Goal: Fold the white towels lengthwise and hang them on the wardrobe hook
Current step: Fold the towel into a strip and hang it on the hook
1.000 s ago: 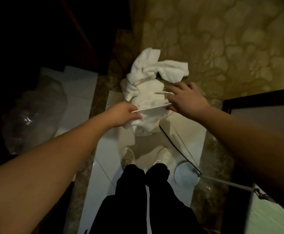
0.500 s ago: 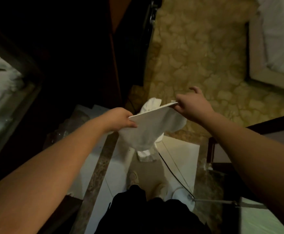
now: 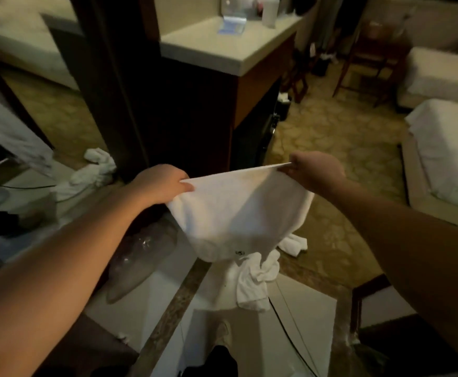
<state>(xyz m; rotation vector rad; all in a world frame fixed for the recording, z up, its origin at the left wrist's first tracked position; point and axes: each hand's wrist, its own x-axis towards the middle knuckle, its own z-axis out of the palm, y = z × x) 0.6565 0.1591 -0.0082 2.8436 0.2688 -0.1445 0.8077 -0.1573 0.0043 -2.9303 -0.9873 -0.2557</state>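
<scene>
Presently, at the near edge of the scene, a dark trouser leg and a shoe [image 3: 223,331] are seen on the pale floor tiles [image 3: 298,322], with a thin black cable [image 3: 282,317] running across them. Just beyond, a crumpled white towel [image 3: 252,284] lies on the floor, and a clear plastic bag [image 3: 140,257] lies to its left.

Above these, the held towel [image 3: 241,210] is stretched in the air between both hands, its top edge drawn taut and its body sagging below in a soft pouch. It is judged light, limp and not slippery; no shape will be kept unless tension is maintained. Hold is best taken at the corners of one edge, as is done now.

The left hand [image 3: 162,183] is closed in a pinching grip on the left corner, knuckles up, forearm extended from the near left. The right hand [image 3: 314,170] is closed in a like grip on the right corner, set slightly farther and higher, arm reaching from the near right.

Farther left, another bundled towel [image 3: 94,170] is noted on the floor. Beyond the hands stands a dark wooden cabinet [image 3: 195,110] with a pale top; beds [image 3: 451,148] lie at far right. No hook is discernible.
</scene>
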